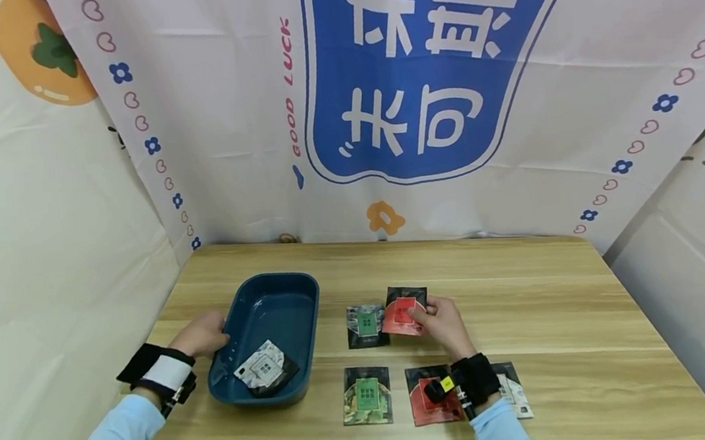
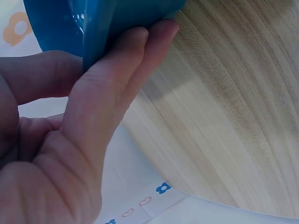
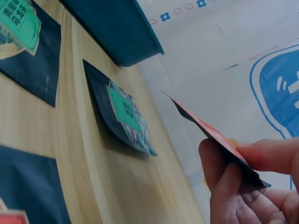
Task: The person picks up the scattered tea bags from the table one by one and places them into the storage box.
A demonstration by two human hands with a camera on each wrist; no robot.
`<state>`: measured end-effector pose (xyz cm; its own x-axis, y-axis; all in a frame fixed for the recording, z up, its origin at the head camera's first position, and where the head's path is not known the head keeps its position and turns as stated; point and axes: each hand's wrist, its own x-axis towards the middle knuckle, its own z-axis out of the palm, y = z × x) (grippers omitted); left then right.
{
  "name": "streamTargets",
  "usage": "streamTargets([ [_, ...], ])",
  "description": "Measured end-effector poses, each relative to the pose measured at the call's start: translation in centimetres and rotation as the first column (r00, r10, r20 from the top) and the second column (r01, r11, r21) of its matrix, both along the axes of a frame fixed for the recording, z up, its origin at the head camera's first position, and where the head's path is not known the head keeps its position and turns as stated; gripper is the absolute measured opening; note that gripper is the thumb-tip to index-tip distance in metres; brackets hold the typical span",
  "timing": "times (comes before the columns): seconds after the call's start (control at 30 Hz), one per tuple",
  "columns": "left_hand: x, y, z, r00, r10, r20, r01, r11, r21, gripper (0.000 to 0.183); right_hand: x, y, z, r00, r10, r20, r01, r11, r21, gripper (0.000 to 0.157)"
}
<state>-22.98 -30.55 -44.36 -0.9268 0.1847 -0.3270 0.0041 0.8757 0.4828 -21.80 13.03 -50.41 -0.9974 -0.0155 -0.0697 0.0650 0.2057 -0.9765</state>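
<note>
My left hand [image 1: 204, 334] pinches the left rim of a dark blue plastic tub [image 1: 278, 315]; the left wrist view shows thumb and fingers on either side of its wall. Inside the tub, toward the near end, lie white-and-black sachets [image 1: 266, 369], overlapping. My right hand [image 1: 444, 324] pinches a red-and-black sachet [image 1: 400, 314] between thumb and fingers. In the right wrist view that sachet [image 3: 217, 137] is tilted and held above the table. Just left of it, a black sachet with a green label [image 1: 364, 325] lies on the table.
Nearer me lie a green-labelled sachet [image 1: 366, 395], another red sachet [image 1: 427, 407] and a white-and-black sachet [image 1: 514, 394], the last two partly covered by the right wrist strap. A printed cloth [image 1: 236, 117] hangs behind the wooden table [image 1: 572, 311].
</note>
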Motion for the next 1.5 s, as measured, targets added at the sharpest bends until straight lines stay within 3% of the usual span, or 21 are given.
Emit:
streamTargets([
  [0.87,-0.1,0.0,0.1,1.000,-0.001,0.008,0.001,1.000,-0.015,0.010,-0.7,-2.9,1.0,1.000,0.002,-0.001,-0.002,0.998,-0.060,0.016],
  [1.5,0.0,0.1,0.0,1.000,0.007,0.004,-0.007,1.000,-0.008,0.015,-0.6,-4.8,1.4,0.997,0.072,0.000,-0.071,0.992,-0.107,0.013],
])
